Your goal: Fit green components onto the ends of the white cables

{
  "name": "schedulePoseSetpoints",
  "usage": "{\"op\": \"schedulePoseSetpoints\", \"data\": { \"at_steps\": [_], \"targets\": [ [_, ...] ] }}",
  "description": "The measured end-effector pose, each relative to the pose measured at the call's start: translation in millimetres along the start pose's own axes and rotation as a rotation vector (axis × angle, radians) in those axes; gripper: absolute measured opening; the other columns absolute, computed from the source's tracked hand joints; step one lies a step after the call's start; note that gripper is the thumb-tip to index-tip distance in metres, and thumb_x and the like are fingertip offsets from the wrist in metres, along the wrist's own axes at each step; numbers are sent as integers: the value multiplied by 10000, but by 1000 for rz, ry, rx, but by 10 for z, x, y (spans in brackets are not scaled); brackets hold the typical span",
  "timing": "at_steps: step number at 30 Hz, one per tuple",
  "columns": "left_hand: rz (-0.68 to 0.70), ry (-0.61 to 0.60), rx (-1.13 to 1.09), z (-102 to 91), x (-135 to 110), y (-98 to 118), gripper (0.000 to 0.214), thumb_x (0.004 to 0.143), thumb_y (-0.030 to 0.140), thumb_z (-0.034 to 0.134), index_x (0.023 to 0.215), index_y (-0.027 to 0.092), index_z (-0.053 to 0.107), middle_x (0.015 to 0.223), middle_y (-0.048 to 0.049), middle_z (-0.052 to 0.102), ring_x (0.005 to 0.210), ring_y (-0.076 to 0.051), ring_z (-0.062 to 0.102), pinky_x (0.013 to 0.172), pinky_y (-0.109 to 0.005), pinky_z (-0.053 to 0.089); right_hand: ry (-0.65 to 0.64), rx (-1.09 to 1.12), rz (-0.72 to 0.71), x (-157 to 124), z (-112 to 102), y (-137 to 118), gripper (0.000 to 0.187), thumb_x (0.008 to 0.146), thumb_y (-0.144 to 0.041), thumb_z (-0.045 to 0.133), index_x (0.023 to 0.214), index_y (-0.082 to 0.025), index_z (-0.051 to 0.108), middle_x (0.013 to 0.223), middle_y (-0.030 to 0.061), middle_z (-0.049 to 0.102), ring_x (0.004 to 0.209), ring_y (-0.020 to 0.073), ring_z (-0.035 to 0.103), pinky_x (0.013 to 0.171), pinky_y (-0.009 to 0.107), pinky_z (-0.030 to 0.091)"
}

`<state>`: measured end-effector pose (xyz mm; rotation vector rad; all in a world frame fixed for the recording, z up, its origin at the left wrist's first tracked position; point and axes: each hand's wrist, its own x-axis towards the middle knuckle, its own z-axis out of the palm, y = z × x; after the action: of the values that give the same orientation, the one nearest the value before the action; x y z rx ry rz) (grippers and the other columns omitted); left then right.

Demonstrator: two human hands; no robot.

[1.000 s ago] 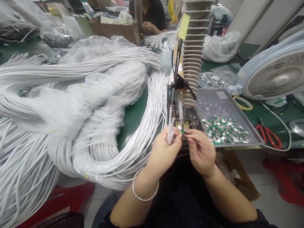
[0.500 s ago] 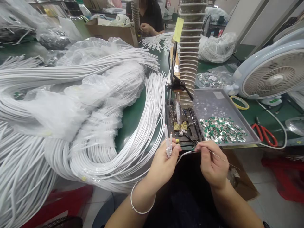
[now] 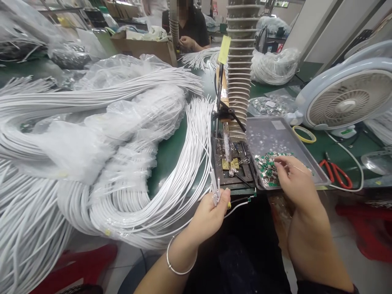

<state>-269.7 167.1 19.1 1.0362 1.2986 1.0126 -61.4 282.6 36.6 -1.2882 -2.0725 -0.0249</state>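
My left hand (image 3: 211,210) is closed around several white cables (image 3: 215,190), their stripped ends standing up above the thumb. From beneath that hand a white cable runs right to a small green circuit board (image 3: 249,199) at its tip; a second green piece shows just beyond it. Over the tray, my right hand (image 3: 295,179) has its fingertips pinched at a pile of small green-and-silver circuit boards (image 3: 269,165). A thin solder wire (image 3: 294,166) lies across its fingers. Whether a board is between the fingertips cannot be made out.
An upright soldering iron (image 3: 226,139) is clamped over a dark stand (image 3: 219,177), beside a ribbed duct (image 3: 240,61). Right stand the grey tray (image 3: 288,139), tape roll (image 3: 304,134), red-handled cutters (image 3: 336,175) and fan (image 3: 346,104). Cable bundles (image 3: 122,208) fill the left; a person (image 3: 196,28) sits opposite.
My right hand has moved right and up, from the cable's end to the boards in the tray. My left hand stays nearly in place with the cables. The view has shifted slightly.
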Motion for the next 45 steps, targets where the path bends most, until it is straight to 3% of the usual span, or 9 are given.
{"op": "schedulePoseSetpoints", "data": {
  "at_steps": [3, 9, 12, 17, 23, 30, 38, 45],
  "targets": [
    [-6, -89, -136, 16, 34, -88, 400, 868, 508, 409, 625, 189, 393, 528, 72, 289, 478, -76, 255, 480, -240, 236, -85, -18, 67, 19, 16, 11, 131, 805, -262, 495, 831, -199, 607, 775, 49, 659, 687, 182, 602, 643, 309, 466],
    [102, -221, -400, -24, 101, -272, 306, 767, 346, 645, 690, 168, 409, 817, 7, 429, 580, -50, 365, 541, -225, 323, -304, -123, 263, 63, 29, -96, 128, 758, -295, 518, 784, -196, 596, 688, 33, 626, 620, 181, 565, 604, 302, 418],
    [105, -267, -541, -39, 104, -346, 234, 752, 274, 673, 778, 166, 467, 878, -1, 427, 594, -42, 385, 553, -222, 329, -362, -168, 251, 80, 13, -132, 143, 776, -259, 459, 775, -204, 592, 736, 41, 636, 661, 185, 567, 614, 296, 400],
    [131, -278, -797, 12, 94, -343, 167, 757, 250, 671, 835, 165, 550, 865, -5, 441, 588, -45, 418, 585, -251, 345, -330, -205, 163, 97, 17, -134, 174, 755, -202, 425, 758, -198, 598, 724, 54, 641, 650, 187, 556, 601, 291, 380],
    [111, -181, -837, 77, 89, -289, 177, 753, 280, 679, 840, 152, 594, 791, -2, 456, 601, -70, 417, 607, -280, 354, -404, -248, 209, 143, 36, -128, 132, 764, -268, 478, 732, -203, 589, 733, 50, 652, 658, 198, 559, 584, 293, 363],
    [55, -87, -753, 96, 75, -295, 247, 735, 312, 703, 849, 143, 564, 637, 34, 462, 538, -62, 414, 568, -258, 294, -369, -254, 260, 126, 65, -135, 116, 762, -239, 467, 718, -202, 568, 698, 47, 632, 640, 191, 551, 591, 296, 366],
    [57, 71, -767, 135, 76, -193, 297, 696, 298, 729, 869, 158, 531, 768, 24, 516, 463, -17, 395, 490, -227, 287, -295, -241, 317, 72, 62, -105, 145, 745, -246, 461, 777, -192, 591, 732, 59, 643, 701, 215, 578, 610, 311, 388],
    [39, 170, -702, 178, 97, -175, 309, 701, 358, 714, 800, 145, 513, 547, 86, 390, 415, -16, 307, 434, -195, 224, -101, -167, 239, 26, 90, -81, 117, 721, -209, 466, 770, -203, 572, 723, 44, 609, 720, 202, 562, 658, 318, 417]
  ]
}}
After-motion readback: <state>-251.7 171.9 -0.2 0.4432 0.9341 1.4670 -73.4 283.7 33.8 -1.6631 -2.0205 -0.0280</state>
